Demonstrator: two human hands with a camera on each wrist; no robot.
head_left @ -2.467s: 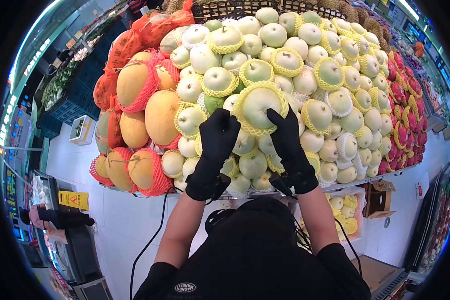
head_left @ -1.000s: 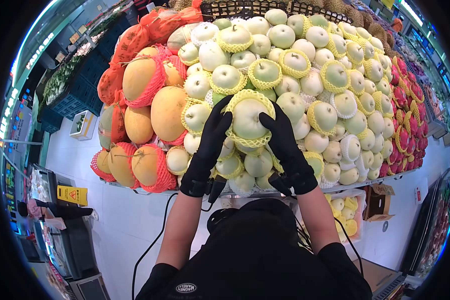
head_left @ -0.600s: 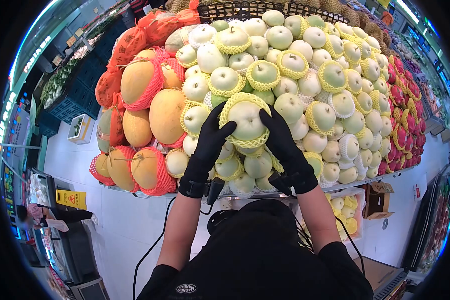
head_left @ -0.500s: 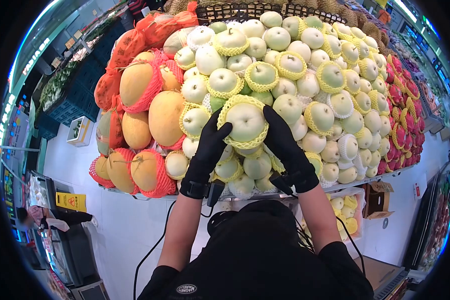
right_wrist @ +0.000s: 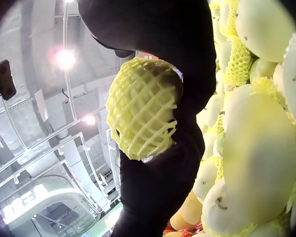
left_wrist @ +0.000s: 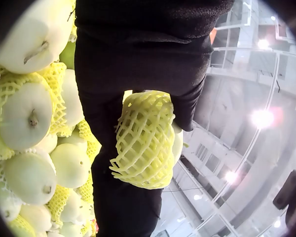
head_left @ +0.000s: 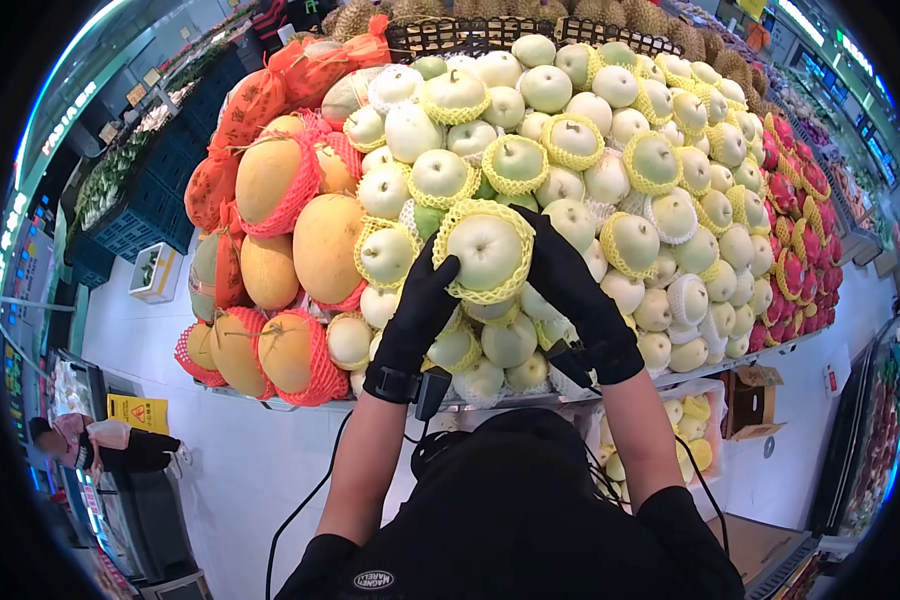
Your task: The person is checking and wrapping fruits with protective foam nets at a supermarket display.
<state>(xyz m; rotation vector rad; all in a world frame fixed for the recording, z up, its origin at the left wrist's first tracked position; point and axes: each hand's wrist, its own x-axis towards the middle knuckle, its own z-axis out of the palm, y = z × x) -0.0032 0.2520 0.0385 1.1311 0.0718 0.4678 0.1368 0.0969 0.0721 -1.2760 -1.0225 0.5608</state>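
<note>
A pale green-white melon (head_left: 487, 252) in a yellow foam net is held up over the front of a melon pile. My black-gloved left hand (head_left: 425, 300) grips its left side, thumb at the front edge of the net. The gloved right hand (head_left: 565, 270) holds the right side, its fingertips partly hidden behind the fruit. In the left wrist view, the net (left_wrist: 147, 140) covers most of the melon, between the dark gloves. The right wrist view shows the netted melon (right_wrist: 140, 108) close against the glove. Similar melons (head_left: 515, 342) lie under and around the hands.
Large orange melons (head_left: 330, 240) in pink nets and red bags (head_left: 255, 110) fill the left. Dragon fruit (head_left: 795, 270) is stacked at the right. A box of melons (head_left: 685, 440) stands below the display edge. A person (head_left: 100, 440) stands near a yellow floor sign (head_left: 138, 412).
The left hand, earlier curled beside the melon, has moved onto its left side. The melon has shifted left and a little down, and the right thumb has left its front face.
</note>
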